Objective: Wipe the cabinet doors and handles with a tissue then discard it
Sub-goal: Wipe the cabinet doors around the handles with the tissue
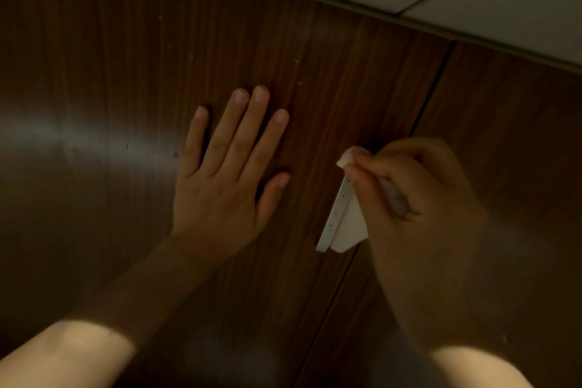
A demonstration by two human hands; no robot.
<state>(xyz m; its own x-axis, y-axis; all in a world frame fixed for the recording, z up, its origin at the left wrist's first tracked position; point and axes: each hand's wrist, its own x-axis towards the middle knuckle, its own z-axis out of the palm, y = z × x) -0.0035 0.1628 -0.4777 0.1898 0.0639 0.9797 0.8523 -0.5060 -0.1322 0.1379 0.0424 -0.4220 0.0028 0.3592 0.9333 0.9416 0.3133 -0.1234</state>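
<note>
While pinched in the right hand, tissue pressed against pale handle at edge of left cabinet door. Left hand flat, fingers spread, gripping nothing, bracing that door. Likely midway: specks remaining above; right door, discarding not yet done.
</note>
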